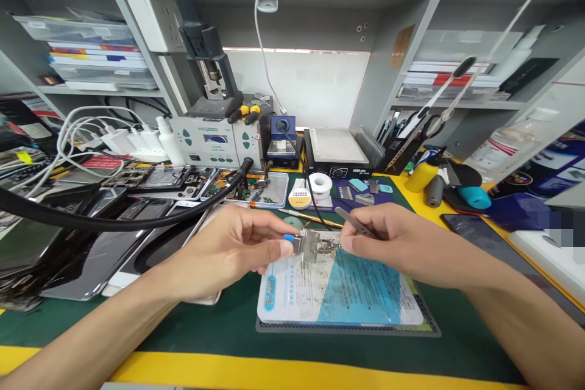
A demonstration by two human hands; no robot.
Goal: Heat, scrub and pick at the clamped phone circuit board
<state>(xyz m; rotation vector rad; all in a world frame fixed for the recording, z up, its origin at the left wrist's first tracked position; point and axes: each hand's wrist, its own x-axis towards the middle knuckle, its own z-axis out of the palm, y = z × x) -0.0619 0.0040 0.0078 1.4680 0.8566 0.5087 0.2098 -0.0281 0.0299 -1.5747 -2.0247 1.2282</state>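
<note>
A small metal clamp (311, 246) with a blue end is pinched between the thumb and fingers of my left hand (247, 244). A little circuit-board piece (326, 246) shows at the clamp's right side. My right hand (381, 234) is closed around grey tweezers (356, 222), whose blunt end points up and left. Its fingertips are close to the circuit-board piece; whether they touch it I cannot tell. Beneath both hands lies a stained white and blue work pad (347, 292).
Several phones (91, 244) lie at the left, with a black hose (137, 219) arching over them. Behind stand a soldering station (212, 140), a parts tray (274, 186), a solder spool (320, 184) and a heating plate (338, 149). A tool holder (397, 152) is at the right.
</note>
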